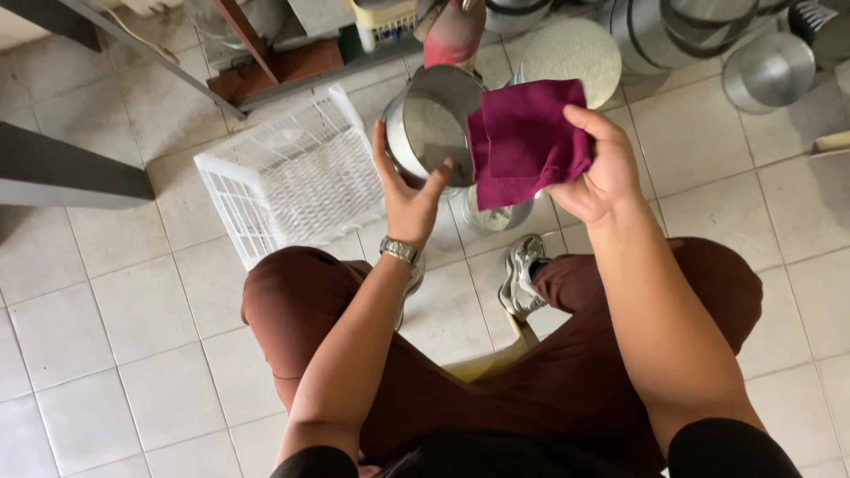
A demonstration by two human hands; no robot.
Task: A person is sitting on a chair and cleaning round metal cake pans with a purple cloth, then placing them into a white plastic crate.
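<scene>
Your left hand (409, 196) is gripping the steel pot (432, 128) by its rim, just beside the white basket (266, 190). Your right hand (606, 173) is pinching a soft maroon cloth (522, 137) against it. The pot looks light, rigid and slippery.

Head camera, steeply downward, close overhead

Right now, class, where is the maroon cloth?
In the head view, the maroon cloth is upper centre, gripped by the right hand, beside the steel pot in the left hand.
</scene>
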